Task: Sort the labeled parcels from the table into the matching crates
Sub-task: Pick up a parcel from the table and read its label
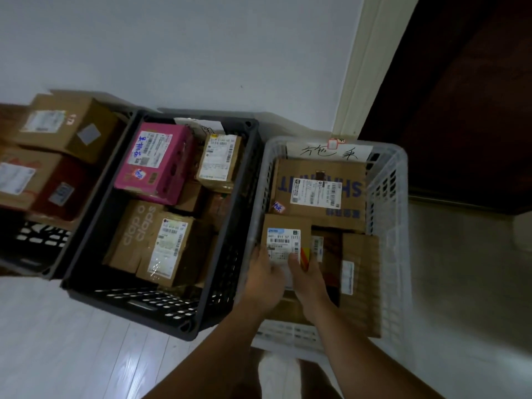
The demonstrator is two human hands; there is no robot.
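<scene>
Reaching down over pale plank flooring (57, 341) (glossy, catching a streak of light), both bare arms are in the white crate (398, 197), which stands on the floor at the right. Left hand (263, 273) and right hand (308, 273) both grip the small parcel (285, 223) by its near end, fingers curled round its edges, the right thumb pressed on its white label (283, 240). That parcel is in the crate's near-left corner, just inside the rim; whether it rests on the boxes below, I cannot tell. Just beside the white crate, on its left, stands the black crate (227, 254), full of cartons. Further left is a third crate (37, 246), dark too and blurred. Right of the white crate lies beige floor (460, 283). Behind everything there is a plain pale wall (172, 47), a cream door frame (365, 67) and a dark brown door (460, 96).

Now the writing. The white label shows barcodes and digits, 661 811 57 as far as I can read. Behind the parcel a big carton (305, 169) carries blue capitals upside down, an S and an H clear at the right. On the white crate's far wall hangs a paper sign (328, 152) with black handwritten characters. In the black crate there is a pink box (169, 162) with blue pen marks on its label, and a brown carton (129, 228) with rounded pale lettering.
</scene>
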